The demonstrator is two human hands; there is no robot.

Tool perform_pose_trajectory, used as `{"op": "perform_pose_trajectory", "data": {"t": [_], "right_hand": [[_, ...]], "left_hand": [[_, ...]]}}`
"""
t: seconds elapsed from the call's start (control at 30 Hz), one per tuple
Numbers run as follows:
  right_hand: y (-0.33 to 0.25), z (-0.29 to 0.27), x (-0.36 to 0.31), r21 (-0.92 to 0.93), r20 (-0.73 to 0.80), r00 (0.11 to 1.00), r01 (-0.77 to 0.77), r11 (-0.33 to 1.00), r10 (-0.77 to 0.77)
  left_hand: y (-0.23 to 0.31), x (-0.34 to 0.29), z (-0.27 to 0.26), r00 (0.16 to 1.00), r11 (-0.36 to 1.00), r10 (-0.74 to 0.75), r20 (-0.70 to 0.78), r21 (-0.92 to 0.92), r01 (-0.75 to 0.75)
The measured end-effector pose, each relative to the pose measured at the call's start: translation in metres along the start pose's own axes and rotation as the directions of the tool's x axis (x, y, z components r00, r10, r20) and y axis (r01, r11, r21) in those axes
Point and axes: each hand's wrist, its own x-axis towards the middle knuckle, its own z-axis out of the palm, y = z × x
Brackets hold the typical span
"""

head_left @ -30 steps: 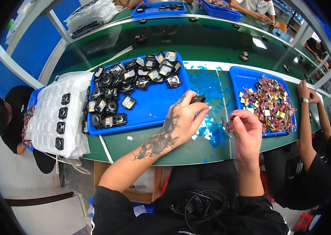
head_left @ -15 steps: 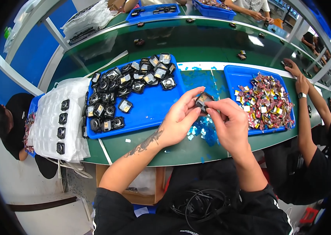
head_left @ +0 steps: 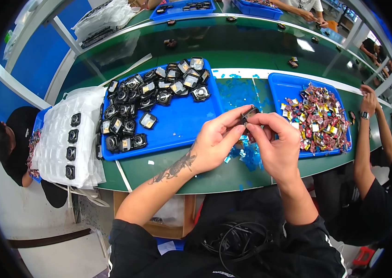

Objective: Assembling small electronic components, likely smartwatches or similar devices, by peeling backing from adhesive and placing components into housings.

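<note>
A small black square case (head_left: 250, 112), like a watch housing, is held up between both my hands over the table's front part. My left hand (head_left: 212, 143) grips its left side between thumb and fingers. With thumb and forefinger pinched, my right hand (head_left: 277, 146) works at its near edge; fingertips hide what they pinch. To the left, a blue tray (head_left: 172, 125) bears a heap of similar black cases (head_left: 131, 95), some showing pale labels. On the right, another blue tray (head_left: 277, 85) is piled with small reddish, yellow and white parts (head_left: 318, 120).
Blue film scraps (head_left: 251, 160) litter the green table (head_left: 182, 183) between the trays. Stacked white plastic trays (head_left: 54, 153) at far left hold several cases. Beyond runs a green conveyor (head_left: 233, 46) carrying scattered parts. A co-worker's arm (head_left: 365, 139) is close on the right.
The case in my hands has tipped from showing its face to nearly edge-on, and sits slightly higher and to the right. The co-worker's hand at right has drawn back from the conveyor.
</note>
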Motion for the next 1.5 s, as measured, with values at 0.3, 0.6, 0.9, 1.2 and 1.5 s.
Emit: {"op": "perform_pose_trajectory", "data": {"t": [0.3,0.6,0.9,1.2,1.5], "right_hand": [[0.0,0.001,-0.001,0.019,-0.006,0.997,-0.077,0.997,0.077],[0.003,-0.008,0.005,-0.164,-0.026,1.0,-0.019,0.986,0.015],[0.017,-0.017,-0.022,0.375,0.099,0.967,-0.254,0.891,0.234],[0.017,-0.024,-0.016,0.453,0.272,0.888,-0.457,0.766,0.37],[0.02,-0.028,-0.016,0.582,0.45,0.779,-0.627,0.518,0.437]], "left_hand": [[0.001,-0.001,0.003,1.0,0.998,-0.015,-0.016,0.054,0.016],[-0.002,0.001,-0.003,0.998,0.999,0.051,0.042,-0.01,-0.051],[0.003,0.005,-0.001,0.996,0.985,0.053,-0.073,-0.162,-0.064],[0.009,0.001,-0.006,0.929,0.702,0.342,0.143,0.618,-0.354],[0.001,-0.001,-0.003,0.845,0.536,0.5,0.189,0.698,-0.474]]}}
